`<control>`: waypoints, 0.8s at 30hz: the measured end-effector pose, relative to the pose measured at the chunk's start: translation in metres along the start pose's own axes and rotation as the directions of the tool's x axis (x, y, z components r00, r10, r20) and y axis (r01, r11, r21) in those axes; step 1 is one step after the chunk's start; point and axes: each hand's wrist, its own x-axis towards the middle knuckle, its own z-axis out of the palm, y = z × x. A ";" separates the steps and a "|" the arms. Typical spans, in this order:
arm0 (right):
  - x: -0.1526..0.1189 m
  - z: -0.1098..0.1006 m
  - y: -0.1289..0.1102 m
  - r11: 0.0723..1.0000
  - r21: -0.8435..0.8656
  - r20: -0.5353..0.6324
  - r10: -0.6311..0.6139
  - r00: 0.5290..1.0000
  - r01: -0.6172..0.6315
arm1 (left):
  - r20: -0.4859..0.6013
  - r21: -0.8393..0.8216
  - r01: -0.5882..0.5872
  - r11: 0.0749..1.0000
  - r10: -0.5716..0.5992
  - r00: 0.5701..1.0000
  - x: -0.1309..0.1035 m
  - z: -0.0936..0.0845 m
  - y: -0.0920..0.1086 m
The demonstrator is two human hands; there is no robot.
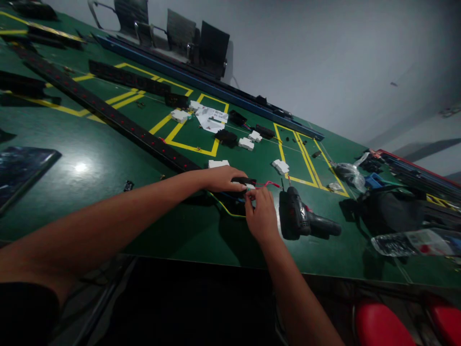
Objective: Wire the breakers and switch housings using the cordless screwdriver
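My left hand (225, 178) is closed around a small black part (245, 181) with a white piece showing beneath it. Close against it, my right hand (262, 211) pinches at the same spot; what lies between its fingertips is too small to make out. A red wire (268, 183) runs out to the right from the part, and a yellow-green wire (226, 209) loops below my hands. The long black strip (140, 139) with red dots reaches from the far left to my left wrist. Right of my hands a black cordless drill (301, 216) lies on its side.
White blocks (280, 166) and a paper sheet (212, 119) lie beyond my hands on the green table (173, 235). A long blue rail (216, 89) runs along the back edge. A black bag (392, 206) and plastic packaging (414, 242) lie at right; red stools (382, 323) stand below.
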 end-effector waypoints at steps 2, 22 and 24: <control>0.000 -0.002 -0.003 0.999 -0.043 0.014 -0.013 1.000 0.014 | -0.013 0.000 0.002 1.000 -0.002 1.000 -0.001 0.001 0.000; 0.011 -0.009 -0.024 0.996 -0.053 0.034 0.075 0.997 -0.073 | -0.041 -0.004 -0.011 1.000 0.011 0.999 -0.001 0.006 -0.001; 0.013 -0.012 -0.021 0.993 0.020 0.022 0.112 0.993 -0.113 | -0.039 -0.011 -0.010 1.000 0.010 0.999 -0.001 0.006 -0.001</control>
